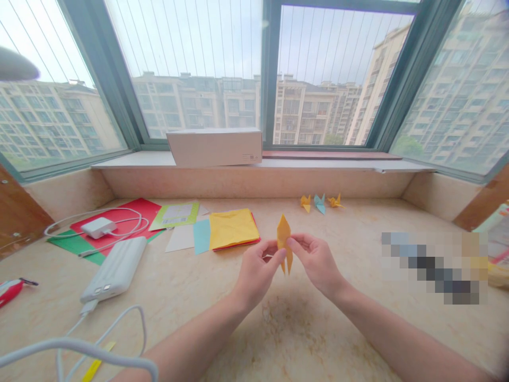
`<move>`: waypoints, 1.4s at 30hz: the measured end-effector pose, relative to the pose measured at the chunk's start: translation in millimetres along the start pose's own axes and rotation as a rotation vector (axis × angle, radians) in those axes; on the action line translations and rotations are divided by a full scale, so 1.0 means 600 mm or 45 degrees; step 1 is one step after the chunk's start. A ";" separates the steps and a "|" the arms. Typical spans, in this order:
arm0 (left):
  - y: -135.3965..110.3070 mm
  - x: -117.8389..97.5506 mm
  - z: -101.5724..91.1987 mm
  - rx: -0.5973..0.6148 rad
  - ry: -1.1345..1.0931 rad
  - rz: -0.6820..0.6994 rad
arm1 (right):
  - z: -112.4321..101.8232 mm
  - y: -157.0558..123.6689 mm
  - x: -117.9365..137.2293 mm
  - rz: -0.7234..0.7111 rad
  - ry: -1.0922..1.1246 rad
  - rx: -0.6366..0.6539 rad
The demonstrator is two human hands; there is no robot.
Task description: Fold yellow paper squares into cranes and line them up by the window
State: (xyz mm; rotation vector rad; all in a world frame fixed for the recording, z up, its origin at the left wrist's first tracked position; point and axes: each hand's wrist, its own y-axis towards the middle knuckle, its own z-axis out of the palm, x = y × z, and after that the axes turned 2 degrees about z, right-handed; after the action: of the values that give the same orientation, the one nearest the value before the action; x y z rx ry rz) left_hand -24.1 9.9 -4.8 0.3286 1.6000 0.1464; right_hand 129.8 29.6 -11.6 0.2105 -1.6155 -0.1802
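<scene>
Between both hands, a folded piece of yellow origami paper (283,231) is held upright above the stone counter. It has a pointed diamond top and two narrow legs pointing down. My left hand (260,268) pinches its lower left side with thumb and fingers. On the opposite edge, my right hand (316,260) grips the paper with its thumb in front. Farther back stand small folded cranes: a yellow crane (306,203), a light blue crane (320,203) and another yellow crane (336,201).
Left of my hands lies a stack of yellow paper (234,228), with blue, white, red and green sheets beyond. A white charger (98,227), a power bank (115,270) and a looping cable (79,345) occupy the left. A white box (214,147) sits on the windowsill.
</scene>
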 end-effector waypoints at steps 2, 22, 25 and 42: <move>0.002 0.003 0.000 -0.046 -0.026 0.001 | 0.000 0.000 0.000 -0.001 0.013 -0.009; 0.002 -0.009 0.003 0.049 -0.087 -0.070 | -0.003 0.003 0.011 -0.003 0.083 -0.127; 0.001 -0.008 0.002 0.057 -0.050 -0.058 | -0.003 0.002 0.011 0.005 0.098 -0.110; 0.000 -0.013 -0.001 -0.053 -0.043 0.022 | 0.003 -0.008 0.015 -0.034 0.057 0.093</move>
State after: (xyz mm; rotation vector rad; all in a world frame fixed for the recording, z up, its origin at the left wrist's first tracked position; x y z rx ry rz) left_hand -24.7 7.3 2.7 0.3113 1.5590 0.1860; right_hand 127.8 22.8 -4.3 0.2906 -1.5766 -0.1367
